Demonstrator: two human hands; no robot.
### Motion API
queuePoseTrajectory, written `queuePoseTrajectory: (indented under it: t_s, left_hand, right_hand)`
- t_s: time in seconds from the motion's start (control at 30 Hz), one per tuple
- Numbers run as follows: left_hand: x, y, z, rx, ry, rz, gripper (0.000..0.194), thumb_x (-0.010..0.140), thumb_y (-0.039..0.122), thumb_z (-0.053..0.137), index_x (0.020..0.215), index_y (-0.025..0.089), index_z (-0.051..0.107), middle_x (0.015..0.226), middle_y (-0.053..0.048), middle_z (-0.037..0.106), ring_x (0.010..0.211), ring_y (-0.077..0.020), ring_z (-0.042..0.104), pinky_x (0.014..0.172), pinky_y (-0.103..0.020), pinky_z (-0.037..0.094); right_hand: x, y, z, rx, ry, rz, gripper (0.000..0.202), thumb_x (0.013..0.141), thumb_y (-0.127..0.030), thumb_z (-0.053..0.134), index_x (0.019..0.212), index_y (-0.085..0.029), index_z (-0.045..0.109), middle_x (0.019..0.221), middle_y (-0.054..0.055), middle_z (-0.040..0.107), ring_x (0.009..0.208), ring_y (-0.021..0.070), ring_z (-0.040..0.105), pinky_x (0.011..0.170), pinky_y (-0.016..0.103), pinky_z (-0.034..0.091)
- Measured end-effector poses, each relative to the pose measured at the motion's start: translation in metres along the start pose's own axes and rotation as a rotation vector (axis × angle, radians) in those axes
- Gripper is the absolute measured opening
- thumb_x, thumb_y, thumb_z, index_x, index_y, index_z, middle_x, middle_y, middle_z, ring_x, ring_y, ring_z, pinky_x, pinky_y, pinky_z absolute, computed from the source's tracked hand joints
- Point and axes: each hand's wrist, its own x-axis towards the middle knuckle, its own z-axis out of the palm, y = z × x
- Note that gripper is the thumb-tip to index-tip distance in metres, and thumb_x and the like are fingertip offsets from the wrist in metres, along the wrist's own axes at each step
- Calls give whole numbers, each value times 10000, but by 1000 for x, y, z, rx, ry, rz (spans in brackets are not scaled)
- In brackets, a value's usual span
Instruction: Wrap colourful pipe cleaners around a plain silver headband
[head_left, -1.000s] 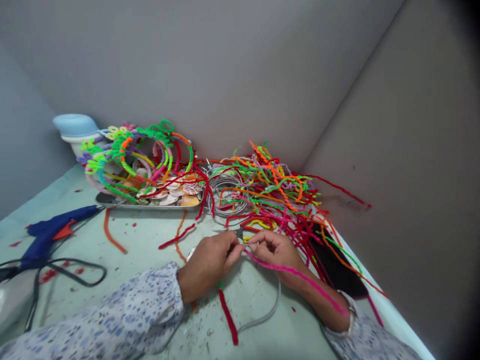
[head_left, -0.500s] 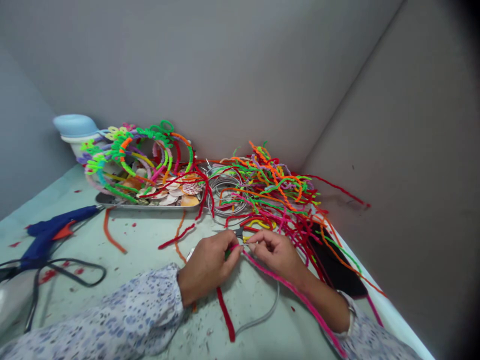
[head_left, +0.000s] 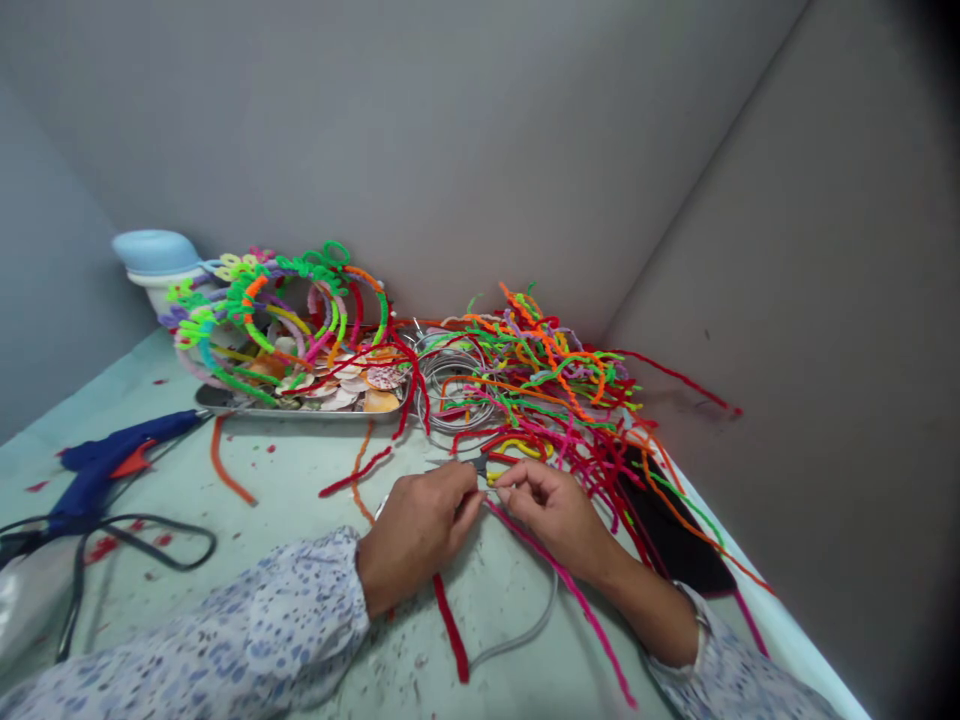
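My left hand is closed, thumb and forefinger pinching the upper end of a pink pipe cleaner and a thin grey wire. The pipe cleaner trails down to the right, its loose end near the bottom edge. Close beside it, my right hand pinches what looks like the tip of the same wire; its fingertips partly hide it. A red pipe cleaner emerges below my left hand. From its lower end a grey wire curves up toward my right hand. Scissors with yellow and red handles lie just behind my fingers.
A metal tray holds shells, with pipe-cleaner hoops heaped on it. Coiled wire and a tangled pile of pipe cleaners lie right of it. A blue glue gun, a lidded cup and a black phone stand around.
The pink pipe cleaner's loose end has shifted left and now lies away from my right forearm, with less of its length showing. Both hands keep nearly the same place and pinch.
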Motion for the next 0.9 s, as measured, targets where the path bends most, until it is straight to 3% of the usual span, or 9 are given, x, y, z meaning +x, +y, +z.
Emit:
queuePoseTrajectory:
  t_s: [0.27,0.47,0.73,0.9]
  left_hand:
    - [-1,2,0,-40,19,-61,144,879,282,451,805,190,534,744,-9,590,663,-147,526,615,-251,358]
    - [-1,1,1,-20,28,-53,109,854,233,462,771,191,519,710,1,587,635,-141,523,590,-246,343]
    - [-1,2,-1,26,25,-31,129,868,234,441,781,191,527,716,-6,586,644,-147,537,601,-247,350]
    - [-1,2,1,-56,42,-76,156,880,272,439,815,188,553,744,-16,606,660,-153,543,611,-250,365]
  right_hand:
    - [1,1,1,23,8,-6,95,796,-246,540,802,-183,610,550,-63,393,491,95,327,462,210,269]
    - [-1,1,2,-2,7,-8,98,785,-208,535,812,-172,622,574,-53,424,508,93,342,475,209,279]
    - [-1,-7,3,15,29,-3,110,776,-240,543,799,-167,622,564,-55,417,499,92,351,461,203,282]
    - [-1,-7,3,6,51,12,115,777,-264,553,806,-179,624,545,-56,422,493,100,370,459,207,302]
